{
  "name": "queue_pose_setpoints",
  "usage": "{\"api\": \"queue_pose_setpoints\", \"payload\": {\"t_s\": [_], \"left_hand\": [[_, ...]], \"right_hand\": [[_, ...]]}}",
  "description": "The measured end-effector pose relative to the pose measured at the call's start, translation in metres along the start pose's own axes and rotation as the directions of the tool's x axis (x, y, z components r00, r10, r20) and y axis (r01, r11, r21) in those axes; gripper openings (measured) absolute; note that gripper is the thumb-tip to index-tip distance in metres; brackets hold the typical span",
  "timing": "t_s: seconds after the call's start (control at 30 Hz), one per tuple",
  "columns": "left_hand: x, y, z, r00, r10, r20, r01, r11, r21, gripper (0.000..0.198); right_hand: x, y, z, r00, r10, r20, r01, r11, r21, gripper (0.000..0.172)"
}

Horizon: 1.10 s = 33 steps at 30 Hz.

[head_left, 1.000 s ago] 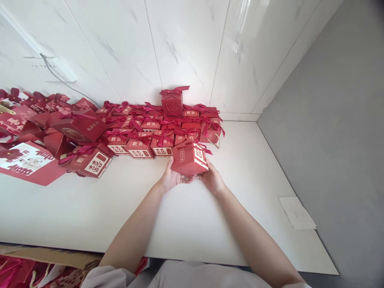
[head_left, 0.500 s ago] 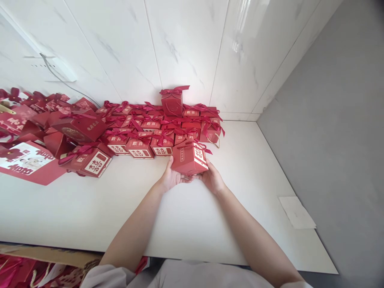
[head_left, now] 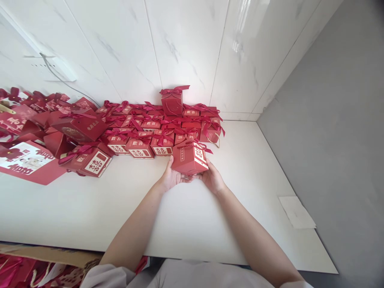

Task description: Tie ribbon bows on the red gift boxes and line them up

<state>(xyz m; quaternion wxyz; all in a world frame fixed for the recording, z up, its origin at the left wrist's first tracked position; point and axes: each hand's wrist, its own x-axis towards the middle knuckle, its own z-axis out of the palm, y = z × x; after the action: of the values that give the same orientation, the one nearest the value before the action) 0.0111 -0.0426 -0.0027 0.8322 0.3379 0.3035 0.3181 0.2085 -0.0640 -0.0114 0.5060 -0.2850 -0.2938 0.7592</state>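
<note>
Between my hands is a red gift box (head_left: 186, 159) with a rope handle, a ribbon and a white character panel on its right side. It is tilted, and its lower edge faces me. My left hand (head_left: 171, 178) grips its left side, thumb up along the wall and fingers underneath. On the right side my right hand (head_left: 212, 178) holds it the same way, with the fingertips of both hands close together below. Just behind it stand rows of similar red boxes (head_left: 140, 149) tied with dark pink ribbons. One more box (head_left: 172, 102) sits on top of the back rows.
A looser heap of red boxes and bags (head_left: 81, 126) lies at the left, with a single box (head_left: 90, 161) at its front. White paper (head_left: 297, 212) lies by the right edge of the white table (head_left: 120, 216). A cardboard carton (head_left: 54, 256) with red packaging stands below at left.
</note>
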Motion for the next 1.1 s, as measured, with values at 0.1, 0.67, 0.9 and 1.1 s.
{"api": "queue_pose_setpoints", "payload": {"t_s": [0.1, 0.67, 0.9, 1.1], "left_hand": [[0.0002, -0.0009, -0.0006, 1.0, 0.009, -0.005, -0.01, 1.0, -0.026, 0.094], [-0.0012, 0.0007, 0.0038, 0.999, 0.0, -0.037, -0.001, 1.0, -0.013, 0.096], [-0.0013, 0.0007, 0.0057, 0.999, -0.006, -0.049, 0.006, 1.0, -0.013, 0.096], [-0.0014, 0.0015, 0.0049, 0.999, -0.012, -0.048, 0.012, 1.0, -0.006, 0.097]], "right_hand": [[0.0005, 0.0002, -0.0005, 1.0, 0.003, -0.004, -0.003, 1.0, 0.001, 0.043], [0.0006, 0.0017, -0.002, 1.0, 0.0, -0.004, 0.001, 1.0, 0.009, 0.041], [0.0007, 0.0014, -0.002, 1.0, 0.0, 0.001, 0.0, 1.0, 0.013, 0.042], [0.001, 0.0018, -0.0026, 1.0, 0.0, 0.001, 0.0, 1.0, 0.015, 0.041]]}}
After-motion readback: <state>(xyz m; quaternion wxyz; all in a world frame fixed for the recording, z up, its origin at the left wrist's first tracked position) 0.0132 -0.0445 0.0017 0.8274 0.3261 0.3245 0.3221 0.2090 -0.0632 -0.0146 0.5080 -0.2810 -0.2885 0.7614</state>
